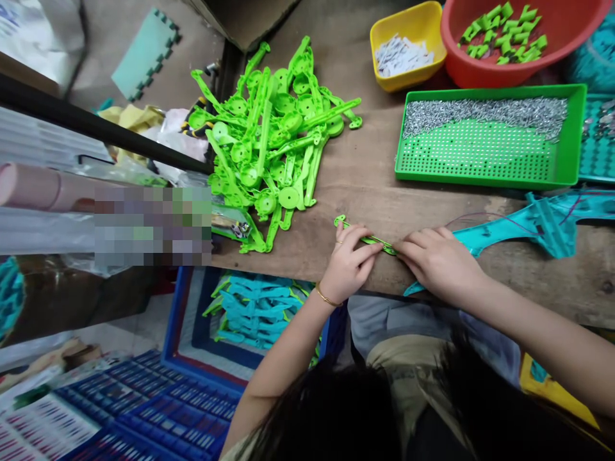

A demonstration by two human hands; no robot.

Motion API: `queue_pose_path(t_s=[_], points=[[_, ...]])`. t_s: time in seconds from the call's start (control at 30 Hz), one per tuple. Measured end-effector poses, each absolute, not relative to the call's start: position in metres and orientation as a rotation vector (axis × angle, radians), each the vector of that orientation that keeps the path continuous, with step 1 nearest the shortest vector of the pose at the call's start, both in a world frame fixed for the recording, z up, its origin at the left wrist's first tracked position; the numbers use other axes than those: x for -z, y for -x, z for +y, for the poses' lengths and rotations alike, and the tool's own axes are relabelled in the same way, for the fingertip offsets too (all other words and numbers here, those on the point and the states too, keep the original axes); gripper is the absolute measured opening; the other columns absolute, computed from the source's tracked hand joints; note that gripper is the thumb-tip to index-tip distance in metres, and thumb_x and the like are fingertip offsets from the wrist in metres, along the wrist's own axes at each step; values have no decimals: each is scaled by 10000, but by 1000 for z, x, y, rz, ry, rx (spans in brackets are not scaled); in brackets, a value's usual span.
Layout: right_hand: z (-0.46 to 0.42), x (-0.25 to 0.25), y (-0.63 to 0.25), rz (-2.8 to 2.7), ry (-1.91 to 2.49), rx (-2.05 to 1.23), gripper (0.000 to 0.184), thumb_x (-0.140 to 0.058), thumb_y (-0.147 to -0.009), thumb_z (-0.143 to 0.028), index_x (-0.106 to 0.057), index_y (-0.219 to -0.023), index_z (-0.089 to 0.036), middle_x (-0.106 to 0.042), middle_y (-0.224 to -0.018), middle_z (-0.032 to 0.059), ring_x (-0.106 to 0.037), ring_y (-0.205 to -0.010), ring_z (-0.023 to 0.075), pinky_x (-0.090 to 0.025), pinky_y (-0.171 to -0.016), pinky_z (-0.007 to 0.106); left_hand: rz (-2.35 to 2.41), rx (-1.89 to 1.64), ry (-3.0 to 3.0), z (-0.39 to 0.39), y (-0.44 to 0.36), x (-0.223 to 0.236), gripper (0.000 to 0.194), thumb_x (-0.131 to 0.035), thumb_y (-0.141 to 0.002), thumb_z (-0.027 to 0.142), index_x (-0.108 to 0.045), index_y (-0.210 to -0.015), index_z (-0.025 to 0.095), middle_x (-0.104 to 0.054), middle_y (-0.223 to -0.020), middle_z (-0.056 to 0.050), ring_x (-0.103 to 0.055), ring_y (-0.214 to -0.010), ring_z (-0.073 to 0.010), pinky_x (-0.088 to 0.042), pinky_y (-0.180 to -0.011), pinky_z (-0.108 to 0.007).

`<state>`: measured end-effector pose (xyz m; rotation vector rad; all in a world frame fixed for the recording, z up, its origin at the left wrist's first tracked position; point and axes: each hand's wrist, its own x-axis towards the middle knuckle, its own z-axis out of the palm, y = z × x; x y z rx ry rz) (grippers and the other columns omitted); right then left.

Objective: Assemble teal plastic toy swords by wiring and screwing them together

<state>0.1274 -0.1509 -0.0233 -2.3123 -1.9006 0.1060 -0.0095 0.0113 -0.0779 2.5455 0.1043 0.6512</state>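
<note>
My left hand (pixel 352 261), with a thin bracelet at its wrist, grips a slim bright-green plastic part (pixel 373 240) near the table's front edge. The fingers of my right hand (pixel 439 259) are pinched together at that part's right end; what lies under those fingertips is hidden. A long turquoise plastic piece (pixel 500 232) with a thin dark wire extends to the right from beside my right hand. To the left is a heap of green plastic parts (pixel 288 121), long arms with round cup-shaped ends.
A green perforated tray (pixel 480 182) holds many small metal screws. Behind it stand a yellow bin (pixel 406 80) of white pieces and a red basin (pixel 500 73) of small green parts. Below the table edge, a blue crate (pixel 180 320) contains turquoise and green pieces.
</note>
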Motion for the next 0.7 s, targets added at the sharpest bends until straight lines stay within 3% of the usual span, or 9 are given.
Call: queue_pose_path(t_s=[0.17,0.27,0.37,0.5,0.7], points=[[-155,24,-116,-1972,2263,252,134,-561,-883,-171,-683,-936,-149,-618,-780,52,-503,-758,213,-290,-736,330,106,-661,-2545,10,9,77,182,-570,-869,144,-723,-938,214,-620,-1076,-72,-546,-1144,-216,-331,-1132,-546],[-159,25,-111,-1931,2319,215,91,-587,-865,-171,-678,-864,-169,-579,-731,37,-472,-667,182,-268,-638,304,120,-664,-2543,9,8,76,175,-569,-875,153,-722,-930,216,-622,-1068,-69,-551,-1136,-212,-322,-1134,-553],[-165,27,-108,-1917,2349,187,101,-621,-844,-177,-683,-923,-168,-564,-735,32,-469,-652,170,-244,-577,288,123,-662,-2533,10,7,75,170,-569,-880,162,-720,-928,221,-624,-1059,-66,-564,-1103,-203,-337,-1123,-548],[-170,28,-107,-1933,2370,195,174,-633,-827,-167,-687,-993,-157,-572,-765,40,-493,-704,180,-259,-579,285,145,-668,-2519,8,8,76,156,-577,-877,156,-709,-933,217,-631,-1063,-59,-568,-1107,-195,-341,-1129,-532],[-174,30,-109,-1976,2309,211,196,-591,-849,-153,-680,-1023,-153,-596,-812,47,-491,-771,185,-305,-651,296,472,-959,-2435,-3,18,81,142,-563,-878,137,-671,-961,178,-638,-1099,-77,-556,-1161,-202,-369,-1123,-518]])
